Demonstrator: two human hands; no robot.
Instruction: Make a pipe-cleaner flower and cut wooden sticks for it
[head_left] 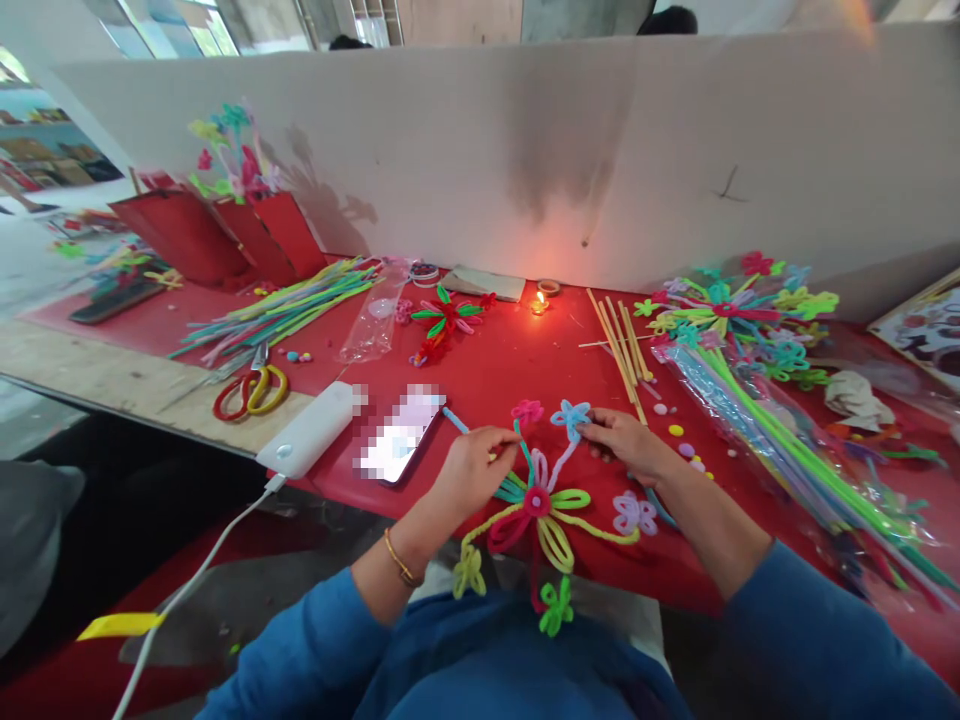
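A many-coloured pipe cleaner flower [555, 540] with a pink centre lies at the table's front edge, its stems fanning outward. Small flowers tip several stems: a yellow one [469, 570] and a green one [556, 606] hang toward my lap, and a lilac one [635, 513] lies at right. My left hand [474, 468] pinches the teal stem near the small pink flower [527, 412]. In my right hand [621, 440] the fingertips grip the small blue flower [571, 418] at its edge.
Left of my hands are a phone [405, 435], a white power bank [311, 430] with a cable, and scissors [251, 388]. A lit candle [539, 303] burns near the white partition. Bagged pipe cleaners [772, 420] and wooden sticks [621, 340] lie at right; loose pipe cleaners [281, 315] at left.
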